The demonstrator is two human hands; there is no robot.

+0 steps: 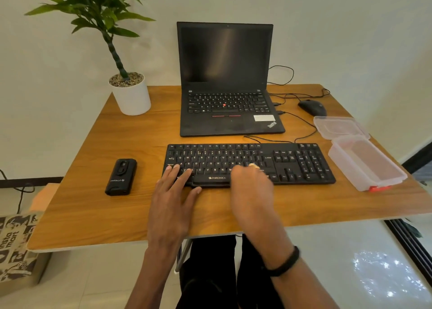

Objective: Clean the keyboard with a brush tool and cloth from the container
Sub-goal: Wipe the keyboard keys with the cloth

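Note:
A black Zebronics keyboard [292, 161] lies across the middle of the wooden desk [98, 145]. My left hand [173, 191] rests flat on its left front corner with the fingers spread and holds nothing. My right hand [251, 184] is blurred over the lower middle keys with its fingers bent down. Whether it holds anything is hidden. A clear plastic container [367, 163] stands open at the right, its lid [339, 126] folded back and nothing visible inside. A black hand-sized tool [121, 176] lies to the left of the keyboard. No cloth shows.
An open black laptop [226, 82] stands behind the keyboard with its screen dark. A black mouse [312, 107] and cables lie at the back right. A potted plant [132, 93] occupies the back left corner. A printed bag [16, 245] sits on the floor at the left.

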